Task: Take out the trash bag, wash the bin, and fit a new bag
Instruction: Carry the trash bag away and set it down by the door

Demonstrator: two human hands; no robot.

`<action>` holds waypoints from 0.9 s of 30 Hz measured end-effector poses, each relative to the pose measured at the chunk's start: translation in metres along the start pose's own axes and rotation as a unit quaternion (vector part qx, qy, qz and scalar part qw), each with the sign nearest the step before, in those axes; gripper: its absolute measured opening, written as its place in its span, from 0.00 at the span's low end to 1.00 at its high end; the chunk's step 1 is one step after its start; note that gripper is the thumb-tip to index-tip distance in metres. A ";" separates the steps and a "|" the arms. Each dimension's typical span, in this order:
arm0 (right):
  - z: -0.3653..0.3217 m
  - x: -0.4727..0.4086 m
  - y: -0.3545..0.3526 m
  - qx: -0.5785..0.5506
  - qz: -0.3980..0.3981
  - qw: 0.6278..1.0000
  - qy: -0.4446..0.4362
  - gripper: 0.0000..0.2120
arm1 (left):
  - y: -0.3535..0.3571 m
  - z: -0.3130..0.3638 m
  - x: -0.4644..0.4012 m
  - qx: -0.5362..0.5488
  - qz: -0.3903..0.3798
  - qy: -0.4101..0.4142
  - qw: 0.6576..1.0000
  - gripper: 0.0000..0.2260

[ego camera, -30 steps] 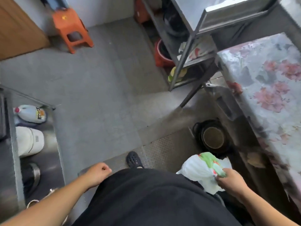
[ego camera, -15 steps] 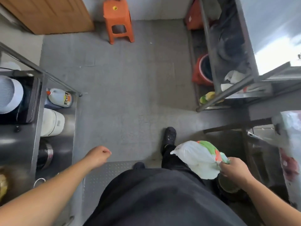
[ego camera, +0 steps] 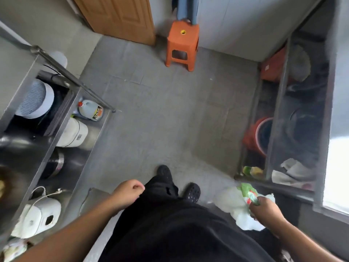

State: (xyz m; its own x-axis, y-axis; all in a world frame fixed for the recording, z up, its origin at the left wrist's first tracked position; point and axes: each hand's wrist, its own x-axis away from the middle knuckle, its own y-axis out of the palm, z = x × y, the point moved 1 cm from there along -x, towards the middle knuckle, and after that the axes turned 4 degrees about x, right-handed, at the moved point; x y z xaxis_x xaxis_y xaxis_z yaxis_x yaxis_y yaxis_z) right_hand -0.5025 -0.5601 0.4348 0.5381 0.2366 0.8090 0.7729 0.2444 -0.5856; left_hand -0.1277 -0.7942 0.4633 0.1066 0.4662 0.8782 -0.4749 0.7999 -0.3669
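Near right, low: right hand (ego camera: pixel 265 208), fingers clenched round the gathered neck of the white trash bag (ego camera: pixel 234 207), which hangs beside the person's right leg, above the floor.
Near left: left hand (ego camera: pixel 128 191), fingers curled into a loose fist, grasping nothing.
Between the hands: black trousers and two black shoes (ego camera: pixel 191 191) on grey floor tiles (ego camera: pixel 160 114).
Far centre: orange stool (ego camera: pixel 182 46) beside a wooden door (ego camera: pixel 117 16).
Left and right edges: metal shelves (ego camera: pixel 273 118) with pots and tubs.
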 end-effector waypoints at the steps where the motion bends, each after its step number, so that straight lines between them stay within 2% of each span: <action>1: -0.018 -0.010 -0.012 0.008 0.001 1.000 -0.012 0.10 | -0.006 0.001 -0.007 0.015 0.002 -0.009 1.000 0.07; 6: -0.113 -0.055 -0.061 0.038 0.015 0.998 -0.046 0.08 | -0.040 0.000 -0.049 0.047 -0.010 -0.044 0.998 0.06; 9: -0.171 -0.073 -0.088 0.055 0.026 0.997 -0.053 0.10 | -0.069 0.006 -0.078 0.060 -0.017 -0.071 0.996 0.08; 13: -0.249 -0.091 -0.128 0.078 0.054 0.993 -0.068 0.10 | -0.133 0.045 -0.110 0.058 -0.013 -0.064 0.996 0.10; 16: -0.305 -0.109 -0.161 0.072 0.069 0.992 -0.073 0.08 | -0.191 0.093 -0.138 0.155 0.035 -0.050 0.986 0.08; 18: -0.341 -0.123 -0.183 0.066 0.074 0.992 -0.077 0.07 | -0.225 0.124 -0.154 0.253 0.079 -0.050 0.963 0.06; 20: -0.376 -0.136 -0.202 0.082 0.082 0.989 -0.089 0.07 | -0.251 0.149 -0.169 0.304 0.101 -0.043 0.946 0.06; 23: -0.427 -0.165 -0.229 0.133 0.079 0.981 -0.115 0.07 | -0.274 0.174 -0.188 0.321 0.096 -0.046 0.941 0.05; 27: -0.502 -0.215 -0.270 0.191 0.073 0.968 -0.145 0.09 | -0.286 0.195 -0.214 0.387 0.080 -0.116 0.911 0.07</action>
State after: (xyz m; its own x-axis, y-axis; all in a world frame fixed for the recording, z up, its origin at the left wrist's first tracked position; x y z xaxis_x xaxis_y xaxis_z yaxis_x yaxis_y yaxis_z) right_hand -0.6580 -1.1494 0.4452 0.4721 0.5359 0.7000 0.4854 0.5048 -0.7138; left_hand -0.1847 -1.1961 0.4401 -0.1629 0.3886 0.9069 -0.9519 0.1799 -0.2481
